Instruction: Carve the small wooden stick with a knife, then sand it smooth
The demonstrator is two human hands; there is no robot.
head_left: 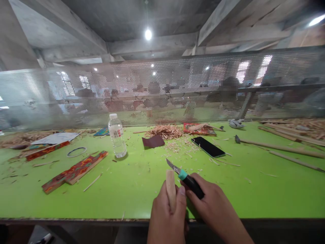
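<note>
My left hand [166, 211] is closed around a pale wooden piece [171, 189], which stands up out of the fist near the table's front edge. In my right hand [212, 200] is a carving knife [191, 184] with a black handle and a teal collar. Its blade points up and to the left, just above and beside the top of the wood. The two hands are close together, with the right thumb side near the left thumb. Behind them, wood shavings [165, 131] lie in a heap on the green table [137, 189].
A water bottle [117, 137] stands left of centre. Painted boards [76, 171] and a ring [76, 152] lie at left. Dark sandpaper [153, 141] and a phone [208, 147] lie beyond the hands. Long sticks [281, 146] lie at right. A perforated screen [162, 91] runs behind.
</note>
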